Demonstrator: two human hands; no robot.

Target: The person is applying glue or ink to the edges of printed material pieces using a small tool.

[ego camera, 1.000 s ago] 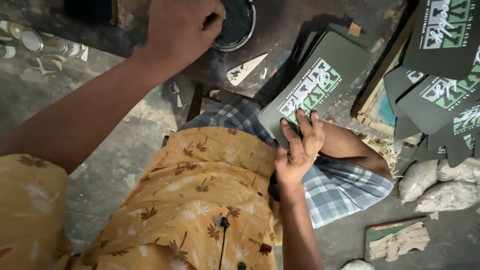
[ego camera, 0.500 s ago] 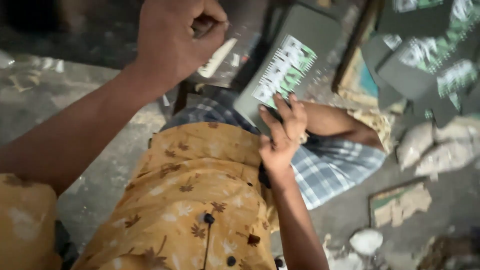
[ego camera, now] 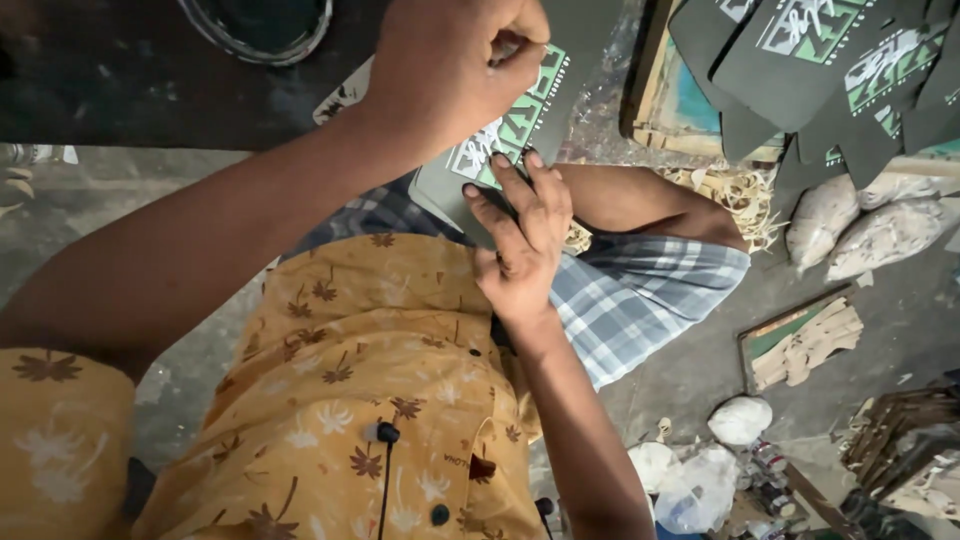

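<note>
A dark grey flat piece (ego camera: 556, 88) with a green and white print lies across my lap on a checked cloth (ego camera: 640, 290). My right hand (ego camera: 520, 232) rests flat on its near edge, fingers spread and pressing it down. My left hand (ego camera: 455, 72) hovers over the print as a closed fist, pinching a small pale object (ego camera: 506, 45) between thumb and fingers; what the object is I cannot tell. My left forearm crosses the view from the lower left.
A round dark tin (ego camera: 258, 22) sits at the top left. More printed dark pieces (ego camera: 820, 60) are stacked at the upper right over a wooden frame (ego camera: 680, 120). White sacks (ego camera: 860, 230), a framed board (ego camera: 800, 345), plastic bags and bottles (ego camera: 700, 480) lie on the floor at the right.
My left fist has moved from beside the round tin to over the printed piece. My right hand has stayed on the piece's edge.
</note>
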